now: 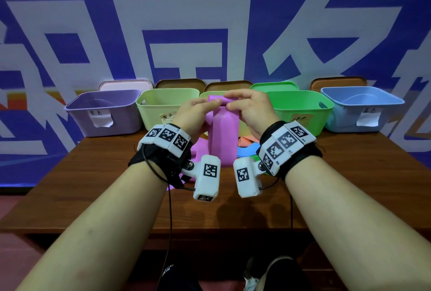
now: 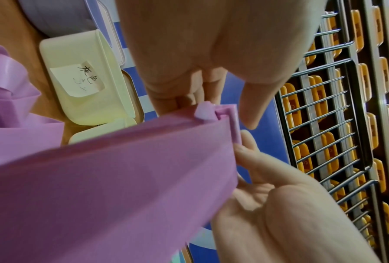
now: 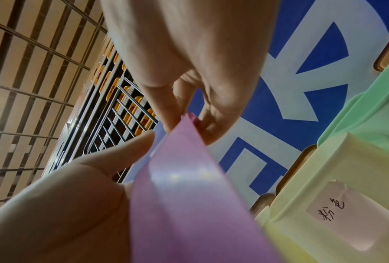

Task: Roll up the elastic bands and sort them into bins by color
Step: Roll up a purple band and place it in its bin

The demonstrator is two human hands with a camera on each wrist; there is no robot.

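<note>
**First turns on the pink band**

Pinched at its top edge by left hand (image 1: 198,113) and right hand (image 1: 250,106), fingertips (image 2: 248,122) clamped on a small starting roll. Pink band (image 1: 224,136) hanging to the table (image 1: 349,174), mostly unrolled. More bands (image 1: 247,148) waiting; bins apparently empty. Readable labels: 灰色 on the pale bin (image 2: 89,99), 粉色 on another (image 3: 337,210).

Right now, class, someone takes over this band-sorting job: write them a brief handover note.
Left hand and right hand both pinch the top end of the pink band, held up above the table; the roll is barely begun.
The band's tail trails onto the table among other loose bands.
Bins stand in a row behind; the purple bin and blue bin look empty.
Left: finish rolling, bin it by colour, then the rest.
</note>
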